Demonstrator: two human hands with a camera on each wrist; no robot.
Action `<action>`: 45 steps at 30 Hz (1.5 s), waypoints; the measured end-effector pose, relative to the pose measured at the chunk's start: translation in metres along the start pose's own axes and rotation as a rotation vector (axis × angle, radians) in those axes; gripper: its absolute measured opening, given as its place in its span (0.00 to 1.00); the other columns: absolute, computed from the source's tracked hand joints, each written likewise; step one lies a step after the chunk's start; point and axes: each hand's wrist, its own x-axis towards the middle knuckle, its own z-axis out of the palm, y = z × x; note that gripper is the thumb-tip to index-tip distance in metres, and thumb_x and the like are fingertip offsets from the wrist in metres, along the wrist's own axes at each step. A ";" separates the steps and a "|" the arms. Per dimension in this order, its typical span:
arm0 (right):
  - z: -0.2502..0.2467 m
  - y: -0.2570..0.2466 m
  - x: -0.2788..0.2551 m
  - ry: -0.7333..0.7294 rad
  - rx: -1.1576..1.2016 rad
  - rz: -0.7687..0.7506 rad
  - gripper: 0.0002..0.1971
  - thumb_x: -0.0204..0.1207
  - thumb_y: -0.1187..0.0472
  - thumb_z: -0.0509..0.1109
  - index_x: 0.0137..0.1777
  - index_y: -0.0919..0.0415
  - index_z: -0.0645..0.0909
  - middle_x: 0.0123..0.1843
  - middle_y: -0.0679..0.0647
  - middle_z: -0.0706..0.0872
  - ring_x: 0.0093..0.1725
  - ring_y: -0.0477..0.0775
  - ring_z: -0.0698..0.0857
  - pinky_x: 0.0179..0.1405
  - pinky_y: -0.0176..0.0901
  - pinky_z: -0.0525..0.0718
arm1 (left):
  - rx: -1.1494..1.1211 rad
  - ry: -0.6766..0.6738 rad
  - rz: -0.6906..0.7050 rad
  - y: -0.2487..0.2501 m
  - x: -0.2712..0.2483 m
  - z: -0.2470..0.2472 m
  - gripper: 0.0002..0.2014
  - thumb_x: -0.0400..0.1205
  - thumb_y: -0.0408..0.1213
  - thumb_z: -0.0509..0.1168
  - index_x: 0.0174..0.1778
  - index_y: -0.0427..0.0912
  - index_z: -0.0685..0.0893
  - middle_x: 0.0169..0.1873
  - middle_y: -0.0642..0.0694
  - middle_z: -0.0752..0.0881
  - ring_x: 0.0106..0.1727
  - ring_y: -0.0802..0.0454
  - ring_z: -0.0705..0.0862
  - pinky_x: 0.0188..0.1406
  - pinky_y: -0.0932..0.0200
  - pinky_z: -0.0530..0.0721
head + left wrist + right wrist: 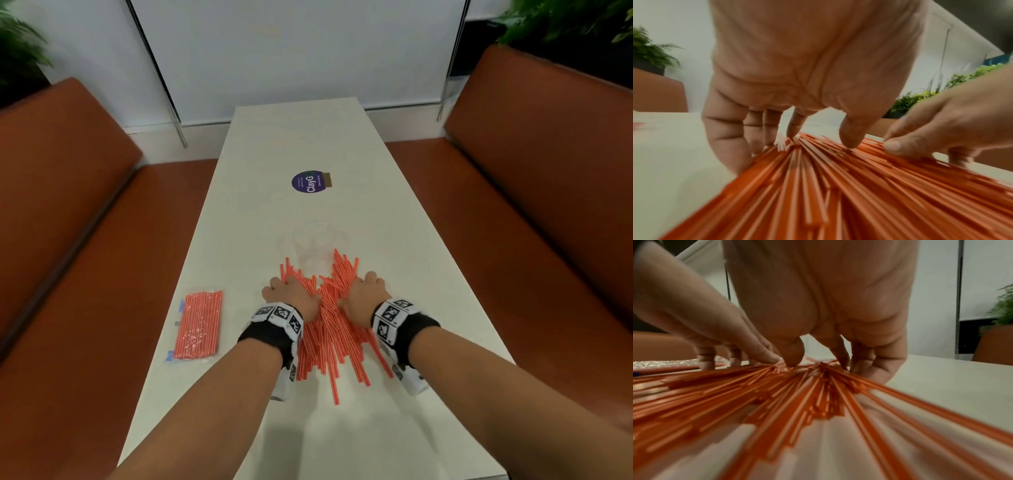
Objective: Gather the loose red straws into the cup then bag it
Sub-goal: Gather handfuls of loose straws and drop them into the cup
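Note:
A heap of loose red straws (pixel 325 329) (pixel 818 194) (pixel 777 394) lies fanned out on the white table (pixel 308 137), in front of a clear plastic cup (pixel 313 246) that stands upright just beyond it. My left hand (pixel 291 294) (pixel 797 65) presses against the heap's left flank, fingers pointing down onto the table and thumb on top of the straws. My right hand (pixel 364 294) (pixel 828 296) does the same on the right flank. The two hands face each other with the heap's far end squeezed between them. The cup holds no straws.
A clear bag (pixel 198 329) filled with red straws lies flat on the table left of my left forearm. A round purple sticker (pixel 308 182) sits further up the table. Orange benches (pixel 68 205) run along both sides, with plants behind them.

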 end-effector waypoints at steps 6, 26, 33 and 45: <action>-0.002 -0.010 0.002 0.006 0.125 0.029 0.26 0.83 0.50 0.59 0.71 0.70 0.68 0.71 0.67 0.69 0.68 0.65 0.74 0.66 0.52 0.76 | -0.139 0.000 0.037 0.002 0.001 0.001 0.33 0.82 0.49 0.63 0.79 0.38 0.61 0.74 0.36 0.67 0.75 0.36 0.70 0.71 0.46 0.73; 0.012 -0.036 0.045 0.025 0.288 0.355 0.17 0.84 0.64 0.55 0.71 0.70 0.67 0.71 0.63 0.75 0.69 0.60 0.77 0.67 0.48 0.77 | -0.154 -0.131 -0.099 0.005 0.010 -0.005 0.25 0.83 0.32 0.61 0.76 0.32 0.64 0.74 0.35 0.69 0.74 0.41 0.73 0.72 0.52 0.76; 0.010 -0.013 0.045 0.046 0.611 0.214 0.05 0.80 0.68 0.57 0.47 0.71 0.72 0.44 0.64 0.78 0.42 0.59 0.81 0.37 0.45 0.80 | -0.098 -0.106 -0.050 -0.003 0.006 -0.009 0.26 0.85 0.31 0.58 0.78 0.28 0.61 0.75 0.35 0.69 0.77 0.41 0.70 0.76 0.52 0.73; -0.043 -0.012 0.015 0.221 1.252 -0.103 0.09 0.86 0.61 0.53 0.42 0.59 0.65 0.33 0.54 0.72 0.27 0.50 0.72 0.28 0.43 0.75 | -0.363 -0.047 -0.036 -0.015 0.003 -0.012 0.19 0.85 0.33 0.56 0.71 0.29 0.71 0.69 0.31 0.77 0.70 0.36 0.78 0.66 0.50 0.77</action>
